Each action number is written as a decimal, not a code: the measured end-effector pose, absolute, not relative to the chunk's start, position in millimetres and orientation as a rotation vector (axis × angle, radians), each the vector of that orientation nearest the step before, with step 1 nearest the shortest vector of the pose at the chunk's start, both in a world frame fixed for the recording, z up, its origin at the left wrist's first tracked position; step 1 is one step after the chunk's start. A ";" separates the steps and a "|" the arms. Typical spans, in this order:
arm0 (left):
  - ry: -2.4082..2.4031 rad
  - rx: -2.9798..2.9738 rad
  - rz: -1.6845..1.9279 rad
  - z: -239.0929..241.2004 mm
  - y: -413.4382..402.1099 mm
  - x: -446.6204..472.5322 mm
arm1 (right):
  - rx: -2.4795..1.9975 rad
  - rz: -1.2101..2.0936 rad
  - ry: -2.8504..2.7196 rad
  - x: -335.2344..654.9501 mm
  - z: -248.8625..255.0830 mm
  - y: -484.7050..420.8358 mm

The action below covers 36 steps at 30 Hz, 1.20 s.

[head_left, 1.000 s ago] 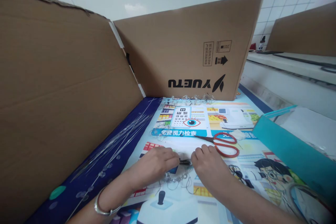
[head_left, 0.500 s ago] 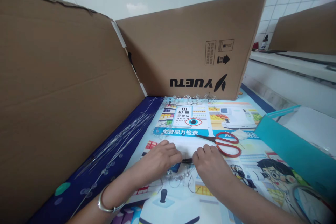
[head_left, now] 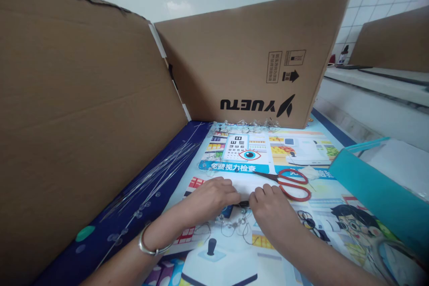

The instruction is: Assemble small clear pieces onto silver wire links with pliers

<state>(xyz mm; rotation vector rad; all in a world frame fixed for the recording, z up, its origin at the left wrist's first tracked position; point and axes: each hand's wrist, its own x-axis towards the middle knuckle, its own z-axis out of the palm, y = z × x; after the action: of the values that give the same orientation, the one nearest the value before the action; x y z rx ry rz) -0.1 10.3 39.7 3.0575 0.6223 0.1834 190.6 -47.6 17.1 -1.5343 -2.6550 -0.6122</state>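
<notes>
My left hand is closed in a pinch, with a silver bangle on its wrist. Close to its fingertips, my right hand is curled shut. Just below and between them hangs a beaded string of clear round beads with thin dark loops of thread; both hands appear to grip its thread, though the pinch points are hidden. Beyond my right hand lie scissors with red handles and dark blades, pointing left.
Cardboard panels stand at the back and left. A teal box sits at the right. Clear strands lie on the dark blue cloth; more beaded strands rest by the back panel. Small black rings lie right of my hand.
My left hand has come a little closer to my right hand, narrowing the gap. The whole view has shifted slightly.
</notes>
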 end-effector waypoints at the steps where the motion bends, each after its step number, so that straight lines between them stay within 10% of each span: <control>1: 0.650 3.017 0.194 37.5 11.7 -0.4 | -1.534 -0.615 -2.658 190.7 17.3 -47.8; 36: 0.712 2.561 0.599 11.5 13.4 -8.5 | -1.524 -0.717 -2.589 191.8 18.1 -50.3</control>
<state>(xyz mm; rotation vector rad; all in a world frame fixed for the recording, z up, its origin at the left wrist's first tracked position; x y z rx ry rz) -8.5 13.4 11.5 2.5610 0.7116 0.5995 191.8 -50.3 18.1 -1.5243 -2.5893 -0.7174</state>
